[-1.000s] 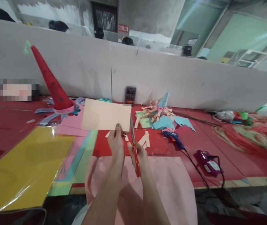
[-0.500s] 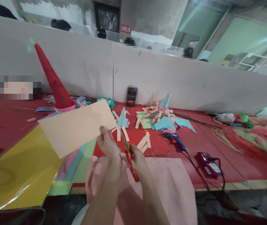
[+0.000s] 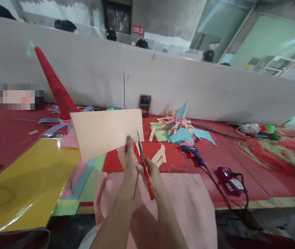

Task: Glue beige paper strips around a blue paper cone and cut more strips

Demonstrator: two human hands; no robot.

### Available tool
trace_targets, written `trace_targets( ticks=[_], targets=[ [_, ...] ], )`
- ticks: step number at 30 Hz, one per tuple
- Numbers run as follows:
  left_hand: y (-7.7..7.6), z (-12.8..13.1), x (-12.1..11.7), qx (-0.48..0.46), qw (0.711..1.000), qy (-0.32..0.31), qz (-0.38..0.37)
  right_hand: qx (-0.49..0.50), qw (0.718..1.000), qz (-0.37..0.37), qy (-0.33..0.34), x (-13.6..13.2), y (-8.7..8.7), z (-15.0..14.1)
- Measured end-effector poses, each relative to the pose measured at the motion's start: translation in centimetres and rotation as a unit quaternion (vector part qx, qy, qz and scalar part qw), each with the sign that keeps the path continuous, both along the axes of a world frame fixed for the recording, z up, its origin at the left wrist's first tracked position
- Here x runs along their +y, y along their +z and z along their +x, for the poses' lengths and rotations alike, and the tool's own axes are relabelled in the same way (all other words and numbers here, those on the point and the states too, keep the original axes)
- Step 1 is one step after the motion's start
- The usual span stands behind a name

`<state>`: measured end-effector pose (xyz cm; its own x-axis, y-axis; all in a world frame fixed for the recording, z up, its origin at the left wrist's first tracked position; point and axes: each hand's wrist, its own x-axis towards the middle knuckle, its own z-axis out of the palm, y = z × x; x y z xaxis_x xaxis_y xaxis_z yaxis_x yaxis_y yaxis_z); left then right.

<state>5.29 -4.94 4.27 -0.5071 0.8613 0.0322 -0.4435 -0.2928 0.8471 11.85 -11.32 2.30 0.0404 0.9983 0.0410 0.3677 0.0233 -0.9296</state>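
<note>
My left hand [image 3: 127, 160] pinches the lower right corner of a peach paper sheet [image 3: 106, 131], held up over the table and tilted slightly. My right hand [image 3: 152, 176] grips red-handled scissors [image 3: 144, 166], whose blades point up at the sheet's bottom right edge. Both hands are close together above a pink sheet [image 3: 183, 204] that hangs over the table's near edge.
On the red table [image 3: 266, 180] lie a yellow sheet in plastic [image 3: 25, 180], coloured sheets, a red cone [image 3: 55, 86], cut paper strips [image 3: 160, 157], a paper star [image 3: 174, 122], blue scraps, a blue glue gun [image 3: 192, 152], a purple tool [image 3: 230, 180] with cables, and red-green netting [image 3: 274, 152]. A white partition [image 3: 189, 86] stands behind.
The peach sheet swung down to the left, then came back up and more level. The scissors tilted left and returned nearer upright at the sheet's right edge.
</note>
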Motion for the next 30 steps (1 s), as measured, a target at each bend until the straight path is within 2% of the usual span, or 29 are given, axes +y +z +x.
trace_targets(
  ticks=[5, 7, 13, 20, 25, 30],
  targets=[
    [0.3, 0.5, -1.0, 0.058, 0.996, -0.06, 0.01, 0.049, 0.998, -0.018, -0.025, 0.0, 0.0, 0.2],
    [0.3, 0.5, -1.0, 0.065, 0.996, -0.057, 0.0, 0.056, 0.998, -0.027, -0.027, 0.1, 0.0, 0.2],
    [-0.5, -0.2, 0.1, 0.126, 0.986, -0.027, -0.106, 0.05, 0.998, -0.041, -0.006, 0.0, 0.1, 0.1],
    [-0.7, -0.6, 0.4, 0.17, 0.98, -0.042, -0.098, 0.042, 0.998, -0.041, -0.019, 0.0, 0.1, 0.1],
    [-0.1, -1.0, 0.3, 0.155, 0.981, -0.088, -0.079, 0.037, 0.998, -0.048, -0.032, -0.1, 0.4, 0.0],
    [-0.3, -1.0, 0.3, 0.161, 0.98, -0.092, -0.068, 0.042, 0.997, -0.05, -0.04, -0.2, 0.7, 0.1]
  ],
)
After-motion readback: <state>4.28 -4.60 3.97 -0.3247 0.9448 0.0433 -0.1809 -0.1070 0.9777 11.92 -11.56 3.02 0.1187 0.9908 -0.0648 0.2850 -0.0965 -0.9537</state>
